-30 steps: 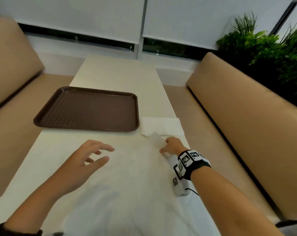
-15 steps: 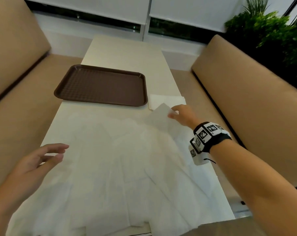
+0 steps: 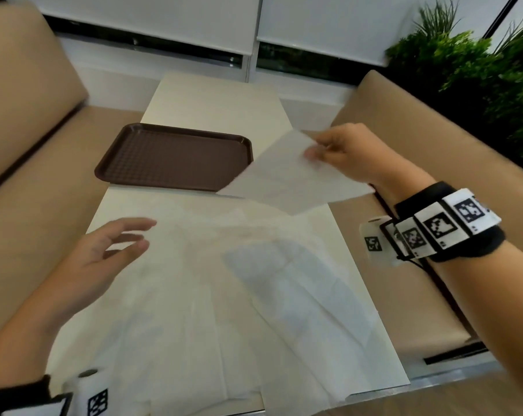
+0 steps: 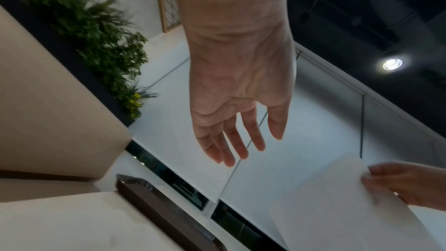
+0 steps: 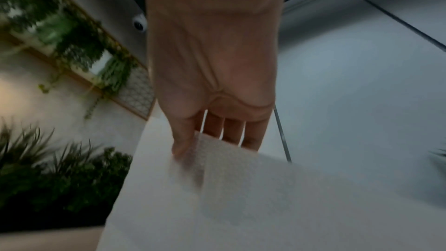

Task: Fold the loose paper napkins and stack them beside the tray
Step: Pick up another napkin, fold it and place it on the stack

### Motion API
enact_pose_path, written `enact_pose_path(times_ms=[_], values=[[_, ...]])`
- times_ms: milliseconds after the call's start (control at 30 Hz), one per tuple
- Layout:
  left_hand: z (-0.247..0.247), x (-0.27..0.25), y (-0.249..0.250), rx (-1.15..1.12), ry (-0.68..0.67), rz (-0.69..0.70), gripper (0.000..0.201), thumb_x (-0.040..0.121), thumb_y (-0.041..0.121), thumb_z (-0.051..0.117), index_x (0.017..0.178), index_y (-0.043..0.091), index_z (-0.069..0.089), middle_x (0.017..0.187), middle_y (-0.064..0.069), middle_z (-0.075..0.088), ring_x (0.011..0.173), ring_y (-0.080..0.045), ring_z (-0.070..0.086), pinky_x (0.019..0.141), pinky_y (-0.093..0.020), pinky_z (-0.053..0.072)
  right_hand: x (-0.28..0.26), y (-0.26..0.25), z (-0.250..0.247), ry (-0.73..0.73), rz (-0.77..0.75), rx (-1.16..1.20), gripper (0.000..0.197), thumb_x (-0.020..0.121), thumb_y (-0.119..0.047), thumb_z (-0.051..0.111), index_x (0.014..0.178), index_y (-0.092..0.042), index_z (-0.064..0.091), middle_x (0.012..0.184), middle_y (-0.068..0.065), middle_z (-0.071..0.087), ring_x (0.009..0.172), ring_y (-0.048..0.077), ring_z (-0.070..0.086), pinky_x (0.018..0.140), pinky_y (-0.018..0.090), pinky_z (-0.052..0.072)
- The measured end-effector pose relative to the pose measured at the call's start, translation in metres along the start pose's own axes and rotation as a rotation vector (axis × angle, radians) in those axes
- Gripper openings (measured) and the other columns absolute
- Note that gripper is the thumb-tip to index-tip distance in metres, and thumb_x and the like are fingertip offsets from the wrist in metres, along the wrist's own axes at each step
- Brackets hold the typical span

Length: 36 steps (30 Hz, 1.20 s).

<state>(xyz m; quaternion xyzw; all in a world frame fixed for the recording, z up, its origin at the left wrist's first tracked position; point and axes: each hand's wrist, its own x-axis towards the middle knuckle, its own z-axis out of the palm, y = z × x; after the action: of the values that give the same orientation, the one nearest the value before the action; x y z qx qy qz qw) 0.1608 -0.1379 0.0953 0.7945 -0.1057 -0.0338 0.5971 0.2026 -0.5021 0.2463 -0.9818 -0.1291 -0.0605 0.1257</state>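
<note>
Your tray (image 3: 173, 157) sits far-left on the bench (image 3: 212, 97); loose napkins (image 3: 224, 295) lie before it, and your right hand (image 3: 347, 151) holds one napkin (image 3: 284, 178) right of the tray.

held napkin (image 3: 287, 175): white, thin, unfolded sheet, lifted off the table right of centre in the head view, tilted, its lower left corner overlapping the tray's right edge; pinched at its upper right edge.
loose napkins (image 3: 212, 295): white, creased, unfolded sheets, overlapping, spread flat over the lower middle of the frame.
tray (image 3: 176, 157): dark brown, rectangular, textured, flat, upper centre-left, just above the loose napkins.
</note>
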Motion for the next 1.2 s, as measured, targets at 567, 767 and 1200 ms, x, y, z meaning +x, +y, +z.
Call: enact_pose_path(times_ms=[567, 767, 1200], values=[[0.116, 0.106, 0.107, -0.646, -0.096, -0.088, 0.076, 0.081, 0.081, 0.030, 0.136, 0.032, 0.047, 0.143, -0.003, 0.049, 0.127, -0.018, 0.051, 0.103, -0.044, 0.042, 0.030, -0.032, 0.023, 0.167, 0.207, 1.249, 0.032, 0.097, -0.011, 0.050, 0.128, -0.006, 0.049, 0.112, 0.013, 0.067, 0.090, 0.022, 0.069, 0.077, 0.036, 0.059], [0.116, 0.104, 0.108, -0.978, -0.132, -0.105, 0.064, 0.094, 0.062, 0.027, 0.136, 0.019, 0.049, 0.131, -0.009, 0.060, 0.122, -0.027, 0.056, 0.105, -0.046, 0.041, 0.027, -0.037, 0.038, 0.051, 0.261, 1.323, 0.027, 0.094, -0.005, 0.052, 0.122, -0.006, 0.050, 0.114, 0.017, 0.065, 0.097, 0.031, 0.065, 0.088, 0.047, 0.055], [0.112, 0.099, 0.089, -0.773, -0.119, -0.089, 0.026, 0.098, 0.009, 0.046, 0.121, 0.012, 0.057, 0.107, -0.003, 0.069, 0.096, -0.018, 0.066, 0.080, -0.030, 0.054, 0.026, -0.033, 0.052, 0.203, 0.281, 0.612, 0.037, 0.084, -0.019, 0.070, 0.113, -0.017, 0.048, 0.118, 0.004, 0.053, 0.110, 0.023, 0.053, 0.089, 0.032, 0.047]])
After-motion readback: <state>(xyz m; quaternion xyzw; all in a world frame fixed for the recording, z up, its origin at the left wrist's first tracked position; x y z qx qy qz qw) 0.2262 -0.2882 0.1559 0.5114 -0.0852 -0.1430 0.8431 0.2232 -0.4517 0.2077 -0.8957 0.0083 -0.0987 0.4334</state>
